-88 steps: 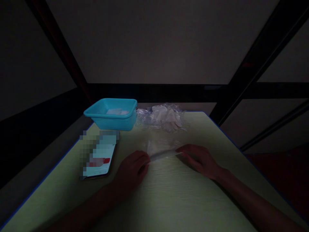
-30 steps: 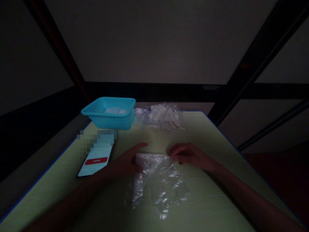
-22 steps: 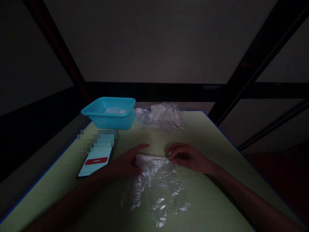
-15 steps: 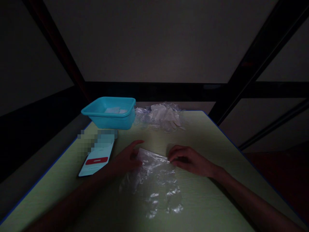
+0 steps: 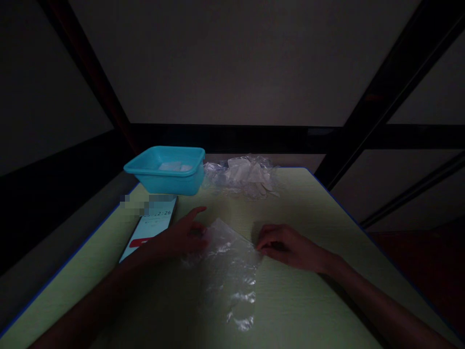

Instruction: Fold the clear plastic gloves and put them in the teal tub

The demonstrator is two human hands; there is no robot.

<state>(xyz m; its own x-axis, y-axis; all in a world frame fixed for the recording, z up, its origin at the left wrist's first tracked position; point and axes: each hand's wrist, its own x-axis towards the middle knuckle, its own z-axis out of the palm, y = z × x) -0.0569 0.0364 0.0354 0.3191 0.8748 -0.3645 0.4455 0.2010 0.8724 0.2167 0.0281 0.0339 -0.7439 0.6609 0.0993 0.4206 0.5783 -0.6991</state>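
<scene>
One clear plastic bag (image 5: pixel 232 259) lies on the table (image 5: pixel 294 310) between the right hand (image 5: pixel 290 246), pinching its far right corner, and the half-curled left hand (image 5: pixel 185 235), whose hold is unclear; gentle tension suits such thin film.

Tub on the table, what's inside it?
White pieces lie inside the tub, too dim and small to identify. Its near wall covers the lower part of the inside, so anything there can't be seen.

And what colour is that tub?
The tub is bright blue; the head view shows it best.
</scene>
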